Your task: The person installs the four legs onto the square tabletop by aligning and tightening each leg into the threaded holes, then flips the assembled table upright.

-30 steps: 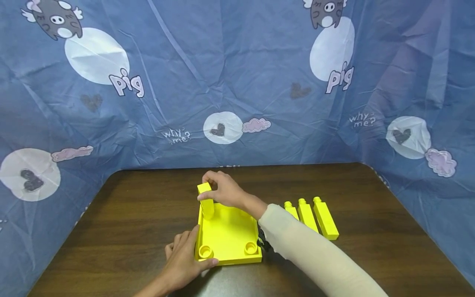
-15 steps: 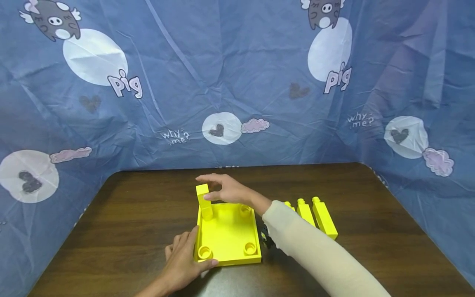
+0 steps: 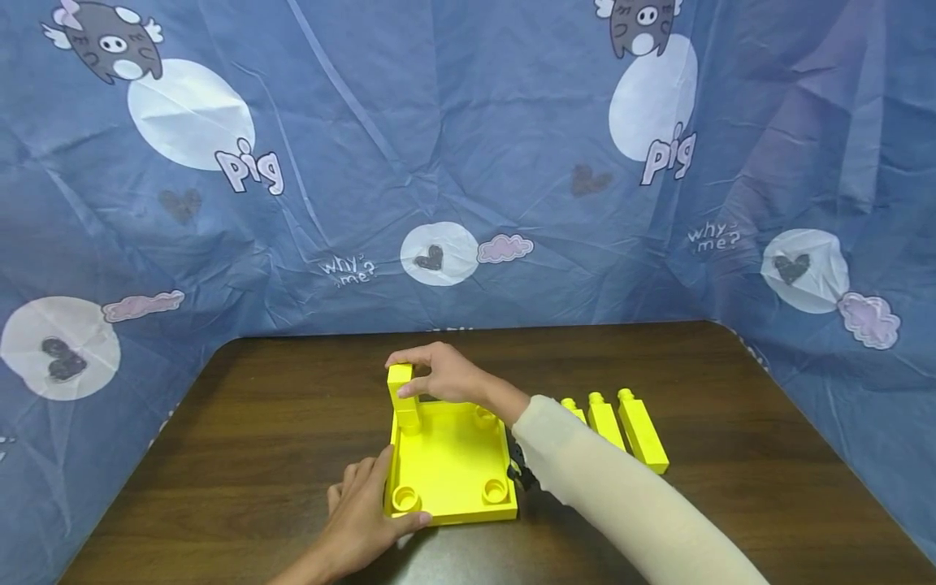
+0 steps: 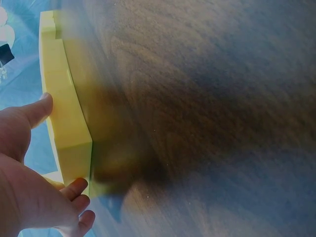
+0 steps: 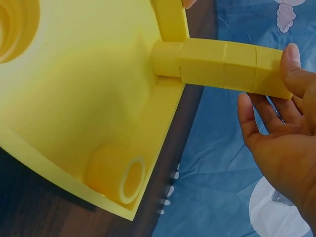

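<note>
A shallow yellow square panel (image 3: 449,459), like an upturned small tabletop, lies on the table with round sockets in its corners. At its far left corner a square yellow leg (image 3: 400,388) stands upright. My right hand (image 3: 455,376) pinches the leg near its top, thumb on one side and fingers on the other. In the right wrist view the leg's base (image 5: 167,58) meets the corner socket with no visible gap. My left hand (image 3: 361,516) holds the panel's near left corner, thumb on the front edge. The left wrist view shows its fingers against the panel's side wall (image 4: 66,108).
Three more yellow legs (image 3: 642,431) lie side by side on the brown table (image 3: 241,455), right of the panel, partly behind the right sleeve (image 3: 614,479). A blue printed cloth (image 3: 439,162) hangs behind the table's far edge.
My right fingers loosen from the leg half a second ago, then close on it again. The leg has turned a little and sits straighter in its corner. My left hand stays put.
</note>
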Demonstrator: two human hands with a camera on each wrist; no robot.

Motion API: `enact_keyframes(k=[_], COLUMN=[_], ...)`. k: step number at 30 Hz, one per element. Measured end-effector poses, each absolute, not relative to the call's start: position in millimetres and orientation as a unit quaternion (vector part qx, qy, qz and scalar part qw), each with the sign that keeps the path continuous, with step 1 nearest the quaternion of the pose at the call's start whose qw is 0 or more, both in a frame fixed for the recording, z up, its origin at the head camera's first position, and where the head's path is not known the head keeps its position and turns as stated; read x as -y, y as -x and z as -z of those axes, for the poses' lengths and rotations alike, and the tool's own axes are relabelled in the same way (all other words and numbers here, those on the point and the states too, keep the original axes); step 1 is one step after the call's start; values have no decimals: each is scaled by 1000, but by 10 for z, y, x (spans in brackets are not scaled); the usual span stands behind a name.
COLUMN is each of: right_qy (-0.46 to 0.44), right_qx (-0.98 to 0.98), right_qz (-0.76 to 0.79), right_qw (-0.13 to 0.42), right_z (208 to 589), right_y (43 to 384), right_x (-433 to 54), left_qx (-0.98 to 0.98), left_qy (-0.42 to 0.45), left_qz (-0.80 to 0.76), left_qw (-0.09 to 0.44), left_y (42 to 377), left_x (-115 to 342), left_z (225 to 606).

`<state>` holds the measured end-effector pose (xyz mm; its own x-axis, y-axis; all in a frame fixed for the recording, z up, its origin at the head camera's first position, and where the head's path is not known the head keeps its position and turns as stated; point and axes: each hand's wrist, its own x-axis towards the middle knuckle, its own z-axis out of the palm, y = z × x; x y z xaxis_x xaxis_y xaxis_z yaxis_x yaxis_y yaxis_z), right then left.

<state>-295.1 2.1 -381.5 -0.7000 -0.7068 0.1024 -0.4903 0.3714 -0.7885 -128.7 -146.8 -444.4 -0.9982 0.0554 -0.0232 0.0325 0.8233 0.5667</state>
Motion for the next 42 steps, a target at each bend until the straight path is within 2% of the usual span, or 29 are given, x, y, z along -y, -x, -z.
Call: enact_keyframes(k=[25,42], right_qy=[334,351], right_qx=[-842,-824], right_qz=[415,429], right_qw=[91,114], right_z=[3849,3901], right_y=[2890,2871], right_x=[-10,-92], left_qx=[-956,-957], left_qy=[-13,-21], left_qz=[-293,-289], left_qw=[27,17], left_y=[1305,1295], left_x=[1454,1451], left_z=[4448,4444])
